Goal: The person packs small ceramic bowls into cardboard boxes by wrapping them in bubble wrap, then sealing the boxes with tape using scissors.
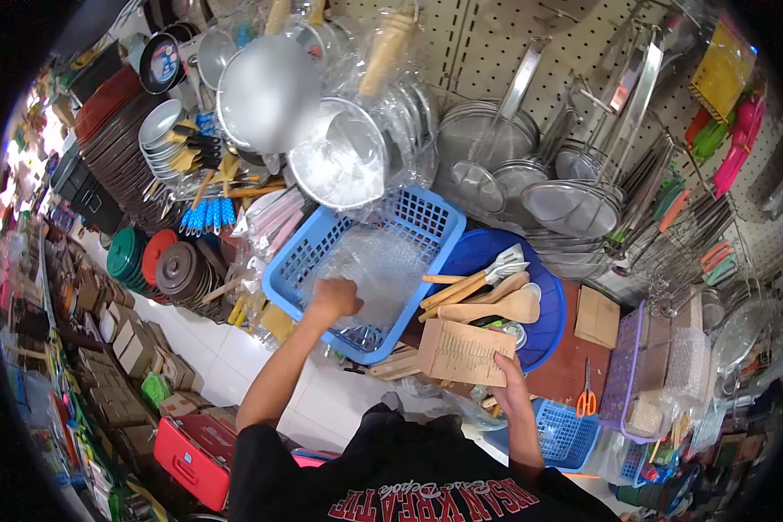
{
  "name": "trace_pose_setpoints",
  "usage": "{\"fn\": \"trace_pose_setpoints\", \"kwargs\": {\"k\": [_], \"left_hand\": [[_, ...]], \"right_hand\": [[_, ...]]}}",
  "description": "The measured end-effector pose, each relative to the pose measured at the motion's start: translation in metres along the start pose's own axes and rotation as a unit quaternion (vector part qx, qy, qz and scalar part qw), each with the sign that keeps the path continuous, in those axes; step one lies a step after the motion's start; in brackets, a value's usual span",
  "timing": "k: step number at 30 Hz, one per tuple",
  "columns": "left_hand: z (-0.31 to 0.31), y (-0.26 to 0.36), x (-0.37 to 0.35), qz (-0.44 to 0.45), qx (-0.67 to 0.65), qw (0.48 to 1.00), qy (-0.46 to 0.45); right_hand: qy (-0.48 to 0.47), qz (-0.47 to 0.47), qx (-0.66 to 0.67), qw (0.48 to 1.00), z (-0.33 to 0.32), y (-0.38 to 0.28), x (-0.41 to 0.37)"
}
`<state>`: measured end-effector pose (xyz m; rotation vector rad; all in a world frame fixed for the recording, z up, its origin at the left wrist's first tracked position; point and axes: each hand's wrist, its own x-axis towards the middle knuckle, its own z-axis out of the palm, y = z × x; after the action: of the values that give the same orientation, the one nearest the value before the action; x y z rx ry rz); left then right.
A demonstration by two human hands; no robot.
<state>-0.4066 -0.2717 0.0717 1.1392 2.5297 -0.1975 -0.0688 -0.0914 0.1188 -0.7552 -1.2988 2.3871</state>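
My left hand [337,297] is over the light blue plastic basket [451,217], with its fingers curled closed. Clear plastic wrapping [370,261] lies in the basket beneath and beside this hand; whatever the fingers may grip is hidden. My right hand [511,383] holds a flat piece of brown cardboard [463,351] by its right edge, and handwritten lines cover its upper face. Just beyond the cardboard, wooden spoons [518,306] and turners with wooden handles [470,285] lie across a dark blue basin [548,322].
Strainers [574,209] hang on the pegboard [478,52] ahead. Shiny metal pans [339,157] overhang the basket's far side. Orange-handled scissors [586,400] lie at right, near a purple basket [631,374]. A red case [191,461] stands on the floor at lower left.
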Motion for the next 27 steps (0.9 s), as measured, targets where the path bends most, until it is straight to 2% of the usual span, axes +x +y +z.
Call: {"fn": "trace_pose_setpoints", "kwargs": {"k": [2, 5, 7, 10, 11, 14, 15, 18, 22, 23, 26, 27], "left_hand": [[-0.035, -0.009, -0.024, -0.031, -0.107, 0.993, 0.048], [-0.067, -0.012, -0.061, 0.015, -0.228, 0.957, 0.177], [-0.082, -0.005, -0.084, 0.048, -0.350, 0.901, 0.252], [-0.089, 0.007, -0.108, 0.116, -0.406, 0.847, 0.323], [-0.089, 0.011, -0.116, 0.126, -0.454, 0.829, 0.302], [-0.103, 0.064, -0.143, 0.170, -0.563, 0.711, 0.386], [-0.099, 0.072, -0.148, 0.183, -0.554, 0.719, 0.376], [-0.086, 0.111, -0.155, 0.199, -0.648, 0.666, 0.312], [-0.079, 0.188, -0.165, 0.223, -0.705, 0.628, 0.243], [-0.068, 0.207, -0.159, 0.244, -0.733, 0.600, 0.208], [-0.056, 0.293, -0.150, 0.132, -0.868, 0.470, 0.084], [-0.053, 0.319, -0.148, 0.123, -0.885, 0.447, 0.046]], "right_hand": [[0.005, -0.002, 0.011, 1.000, -0.005, -0.005, -0.004], [0.017, -0.014, 0.009, 1.000, -0.014, -0.008, -0.011], [0.026, -0.021, 0.014, 0.999, -0.022, -0.008, -0.017], [0.036, -0.024, 0.038, 0.998, -0.037, -0.009, -0.024], [0.037, -0.023, 0.042, 0.998, -0.044, -0.009, -0.027], [0.033, -0.027, 0.048, 0.998, -0.062, -0.016, -0.039], [0.032, -0.032, 0.051, 0.998, -0.068, -0.020, -0.044], [0.033, -0.038, 0.073, 0.996, -0.090, -0.038, -0.066], [0.074, -0.058, 0.081, 0.992, -0.139, -0.051, -0.099], [0.088, -0.065, 0.068, 0.992, -0.152, -0.052, -0.109], [0.141, -0.081, 0.094, 0.982, -0.204, -0.047, -0.134], [0.155, -0.090, 0.096, 0.979, -0.220, -0.046, -0.142]]}}
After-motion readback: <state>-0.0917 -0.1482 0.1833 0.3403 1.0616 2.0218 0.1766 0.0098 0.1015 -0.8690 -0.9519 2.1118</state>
